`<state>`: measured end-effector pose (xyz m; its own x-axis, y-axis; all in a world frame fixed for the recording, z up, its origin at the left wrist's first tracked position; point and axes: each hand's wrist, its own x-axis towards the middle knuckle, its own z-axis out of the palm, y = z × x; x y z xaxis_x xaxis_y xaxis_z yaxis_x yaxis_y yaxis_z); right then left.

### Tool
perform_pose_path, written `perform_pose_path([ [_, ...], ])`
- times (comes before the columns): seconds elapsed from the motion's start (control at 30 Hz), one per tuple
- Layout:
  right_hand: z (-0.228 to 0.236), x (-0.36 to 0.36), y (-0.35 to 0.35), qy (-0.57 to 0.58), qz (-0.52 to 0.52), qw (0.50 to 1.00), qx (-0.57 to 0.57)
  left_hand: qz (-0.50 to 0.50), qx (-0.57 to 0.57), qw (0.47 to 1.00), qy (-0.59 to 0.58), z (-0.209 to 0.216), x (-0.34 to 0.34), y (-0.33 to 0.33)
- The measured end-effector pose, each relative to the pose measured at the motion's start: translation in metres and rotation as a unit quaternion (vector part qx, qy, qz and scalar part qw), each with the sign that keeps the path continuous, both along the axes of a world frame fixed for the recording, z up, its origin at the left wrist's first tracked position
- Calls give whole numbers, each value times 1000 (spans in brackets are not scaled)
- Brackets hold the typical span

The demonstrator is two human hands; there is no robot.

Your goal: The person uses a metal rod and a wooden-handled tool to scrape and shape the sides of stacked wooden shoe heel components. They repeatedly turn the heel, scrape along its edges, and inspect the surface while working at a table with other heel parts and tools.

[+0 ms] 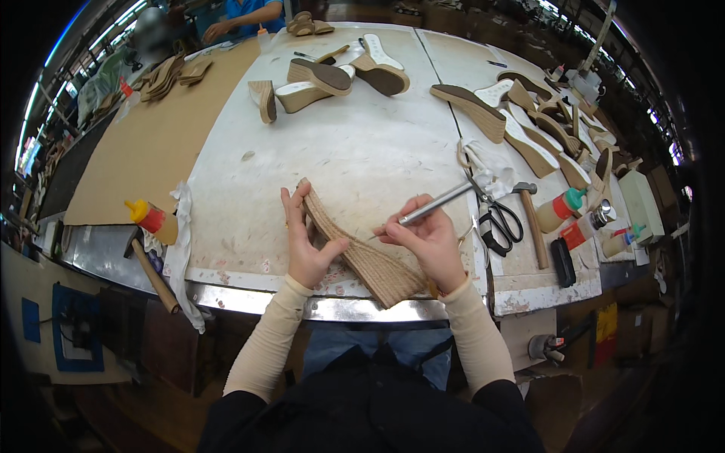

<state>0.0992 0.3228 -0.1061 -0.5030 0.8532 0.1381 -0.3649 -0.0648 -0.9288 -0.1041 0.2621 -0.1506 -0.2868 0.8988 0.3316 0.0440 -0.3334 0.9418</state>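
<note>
My left hand grips a wedge shoe sole with a woven, straw-coloured side, its thick heel end tilted toward me and its thin end between thumb and fingers. In my right hand is a slim silver pen-like tool, pinched near its lower end. Its thin tip meets or nearly meets the sole's upper edge; I cannot tell which. Just right of that hand lie black-handled scissors and a wooden-handled hammer.
Finished-looking wedge soles lie at the far middle, with a pile of more at right. Squeeze bottles stand left and right. Another hammer rests on the left edge near a white cloth. A person in blue works beyond.
</note>
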Motion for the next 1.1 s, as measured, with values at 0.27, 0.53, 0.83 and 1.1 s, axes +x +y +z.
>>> perform_pose_path([
  [0.27, -9, -14, 16, -21, 67, 995, -75, 71, 25, 988, 137, -11, 11, 1],
  [0.53, -13, -16, 24, -39, 91, 993, -63, 42, 40, 996, 60, -7, 17, 2],
  [0.83, -3, -24, 28, -94, 82, 991, -45, 46, 39, 995, 74, -10, 18, 2],
  [1.1, -4, -20, 25, -52, 71, 990, -110, 22, 29, 998, 54, -14, 19, 2],
])
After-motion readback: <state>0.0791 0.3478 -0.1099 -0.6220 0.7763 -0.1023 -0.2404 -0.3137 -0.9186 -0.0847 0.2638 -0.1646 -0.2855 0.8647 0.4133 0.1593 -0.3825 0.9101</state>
